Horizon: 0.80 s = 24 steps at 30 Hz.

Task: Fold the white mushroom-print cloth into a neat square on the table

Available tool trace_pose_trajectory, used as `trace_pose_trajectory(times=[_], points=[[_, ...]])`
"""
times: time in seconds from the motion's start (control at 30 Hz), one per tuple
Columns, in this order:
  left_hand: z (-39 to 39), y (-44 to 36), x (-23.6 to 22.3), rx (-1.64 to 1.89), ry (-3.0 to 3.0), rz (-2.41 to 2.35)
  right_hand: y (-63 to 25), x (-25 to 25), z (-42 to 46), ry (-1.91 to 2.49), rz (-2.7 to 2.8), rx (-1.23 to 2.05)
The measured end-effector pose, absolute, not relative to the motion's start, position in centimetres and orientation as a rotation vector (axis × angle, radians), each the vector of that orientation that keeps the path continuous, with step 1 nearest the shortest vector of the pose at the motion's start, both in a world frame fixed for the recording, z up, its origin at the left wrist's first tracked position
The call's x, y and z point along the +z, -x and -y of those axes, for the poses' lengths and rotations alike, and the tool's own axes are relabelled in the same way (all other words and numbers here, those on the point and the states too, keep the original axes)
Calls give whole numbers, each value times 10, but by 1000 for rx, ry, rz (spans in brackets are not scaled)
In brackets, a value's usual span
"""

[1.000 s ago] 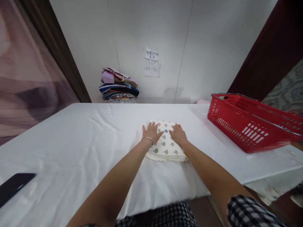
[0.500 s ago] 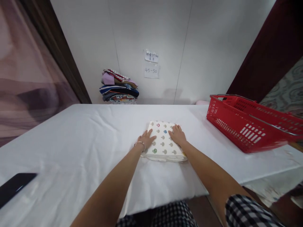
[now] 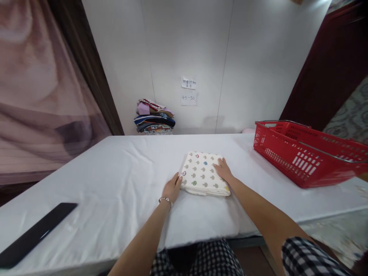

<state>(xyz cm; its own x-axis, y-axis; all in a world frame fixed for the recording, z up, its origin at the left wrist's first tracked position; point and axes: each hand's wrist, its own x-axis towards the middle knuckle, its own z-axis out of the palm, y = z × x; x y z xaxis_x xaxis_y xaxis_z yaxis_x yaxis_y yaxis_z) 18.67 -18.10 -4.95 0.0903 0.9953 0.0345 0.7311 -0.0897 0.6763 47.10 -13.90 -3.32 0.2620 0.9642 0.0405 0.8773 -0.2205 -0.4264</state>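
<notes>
A folded white cloth (image 3: 202, 174) with small grey mushroom prints and a few coloured ones lies flat on the white-covered table. Its layered fold faces me. My left hand (image 3: 172, 187), with a bracelet at the wrist, rests against the near left edge of the cloth, fingers stretched along it. On the upper right side of the cloth lies my right hand (image 3: 223, 170), its fingers spread over the edge. Neither hand is closed around the cloth.
To the right stands a red plastic basket (image 3: 290, 153) with metal handles. A stack of folded clothes (image 3: 155, 119) sits beyond the table's far edge, by the wall. A flat black object (image 3: 40, 232) lies at the near left. Paper labels (image 3: 189, 98) hang on the wall.
My left hand has slid off the top of the cloth to its left edge. My right hand stays at the right side. The view has shifted, showing more of the black object.
</notes>
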Motion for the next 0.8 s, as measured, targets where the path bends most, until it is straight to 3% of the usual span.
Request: trace_pose_trajectory(times=[0.47, 0.8], points=[[182, -188, -46, 687, -1831, -1708, -463, -52, 245, 1551, 1131, 1050], [154, -155, -24, 895, -1510, -1950, -343, -32, 307, 1086, 817, 1669]])
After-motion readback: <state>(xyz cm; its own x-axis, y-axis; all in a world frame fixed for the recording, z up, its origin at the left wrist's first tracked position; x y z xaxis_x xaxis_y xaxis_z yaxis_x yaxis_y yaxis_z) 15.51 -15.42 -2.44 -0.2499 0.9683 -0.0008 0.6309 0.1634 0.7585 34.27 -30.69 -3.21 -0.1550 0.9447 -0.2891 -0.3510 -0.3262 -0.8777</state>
